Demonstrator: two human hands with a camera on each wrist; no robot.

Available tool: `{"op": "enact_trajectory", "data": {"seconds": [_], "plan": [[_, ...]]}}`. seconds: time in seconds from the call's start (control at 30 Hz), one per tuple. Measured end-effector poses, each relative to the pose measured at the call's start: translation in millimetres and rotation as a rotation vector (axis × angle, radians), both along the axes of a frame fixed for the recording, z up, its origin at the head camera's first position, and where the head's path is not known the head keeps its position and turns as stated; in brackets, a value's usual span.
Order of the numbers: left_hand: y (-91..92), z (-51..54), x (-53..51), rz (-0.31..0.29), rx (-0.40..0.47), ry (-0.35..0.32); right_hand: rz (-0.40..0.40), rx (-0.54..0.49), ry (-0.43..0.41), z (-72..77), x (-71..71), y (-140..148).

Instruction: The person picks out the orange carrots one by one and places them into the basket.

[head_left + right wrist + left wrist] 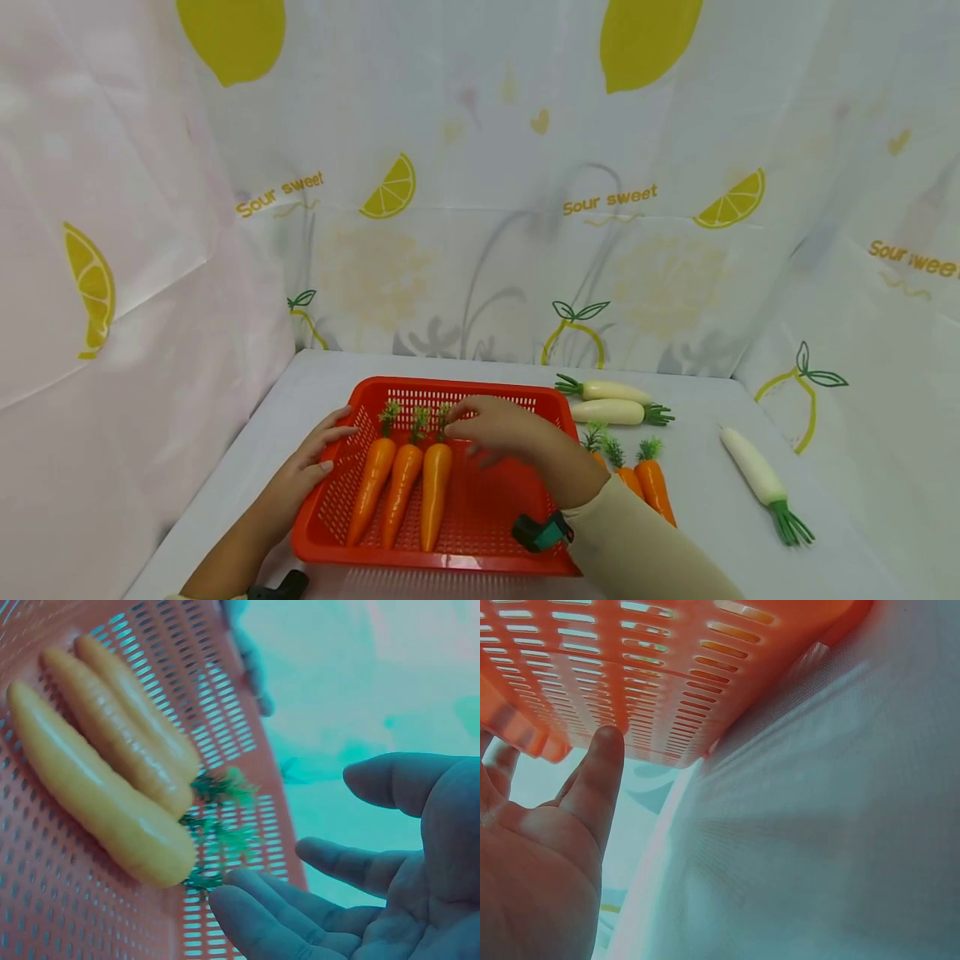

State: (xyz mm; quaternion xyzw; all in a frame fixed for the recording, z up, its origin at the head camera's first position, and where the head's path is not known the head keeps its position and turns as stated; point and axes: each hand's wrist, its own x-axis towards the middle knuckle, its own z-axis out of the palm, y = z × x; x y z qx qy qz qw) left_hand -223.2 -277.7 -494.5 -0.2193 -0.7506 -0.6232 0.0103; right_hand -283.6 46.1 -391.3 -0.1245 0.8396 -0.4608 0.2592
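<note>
In the lower middle of the frame, a red basket (491,500) is standing on the white surface (708,525), and three orange carrots (402,492) are lying side by side in its left half, their green tops pointing to the upper edge. The left hand (309,461) is touching the basket at its left rim, and its fingers are resting there rather straight, without clenching. The right hand (497,427) is hovering over the basket, just beside the top of the rightmost carrot inside; its fingers are spreading apart, released, and they are holding nothing. To the right of the basket, three other carrots (655,490) are lying, partly hidden behind the sleeve (637,550). Above these, two white radishes (609,412) are lying close together, while a third radish (753,465) is lying apart, toward the right edge of the frame
</note>
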Motion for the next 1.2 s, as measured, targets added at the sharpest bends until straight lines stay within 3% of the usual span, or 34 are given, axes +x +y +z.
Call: {"op": "enact_trajectory", "data": {"seconds": [0.3,0.67,0.9,1.2], "plan": [[-1.7,-3.5,-1.7,0.002,-0.012,-0.007,0.032,-0.137,-0.038,13.2,9.1,27],[-1.8,-2.8,-1.9,0.002,-0.012,0.017,0.031,-0.259,-0.026,27.9,23.3,62],[-2.6,-2.0,-3.7,0.002,0.000,0.010,0.034,-0.320,-0.008,24.5,26.2,82],[-2.6,-2.7,-2.5,0.000,-0.004,-0.005,-0.006,-0.369,0.093,13.9,32.4,110]]}}
